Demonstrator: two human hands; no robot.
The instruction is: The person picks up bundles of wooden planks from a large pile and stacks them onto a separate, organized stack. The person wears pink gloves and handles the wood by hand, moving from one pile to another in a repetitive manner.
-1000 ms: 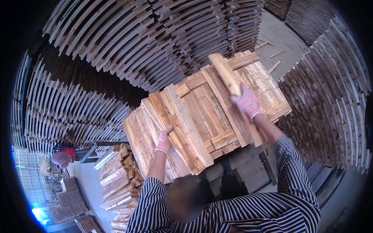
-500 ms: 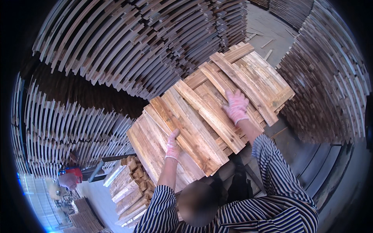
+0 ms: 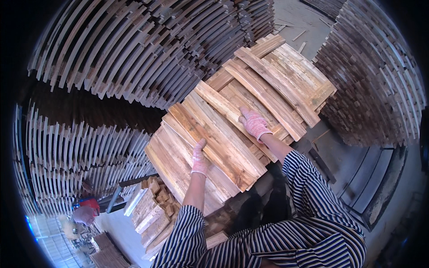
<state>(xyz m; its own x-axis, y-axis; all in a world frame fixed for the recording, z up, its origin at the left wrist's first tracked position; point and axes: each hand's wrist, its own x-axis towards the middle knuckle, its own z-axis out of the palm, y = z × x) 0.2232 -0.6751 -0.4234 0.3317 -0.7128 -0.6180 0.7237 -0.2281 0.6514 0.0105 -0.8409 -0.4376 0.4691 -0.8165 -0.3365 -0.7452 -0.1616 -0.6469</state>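
A stack of pale wooden boards (image 3: 295,67) lies in front of me, with several loose planks across its top. My left hand (image 3: 199,158), in a pink-and-white glove, is closed at the left edge of a brownish plank (image 3: 214,152), its thumb uppermost. Farther right, my gloved right hand (image 3: 254,124) is closed at the right edge of a lighter plank (image 3: 223,107). The undersides of both hands' grips are hidden. Beside the right hand lies another narrow plank (image 3: 268,100), with a gap between it and the lighter plank.
Tall stacks of slatted wood (image 3: 120,49) rise at the far left, and another wood stack (image 3: 371,80) stands at the right. Short wood blocks (image 3: 154,214) are piled at the lower left. Metal rails (image 3: 366,178) run along the floor at the right.
My right hand has moved left from a plank farther right, its spread fingers now drawn in at the lighter plank. My left hand stays at the brownish plank.
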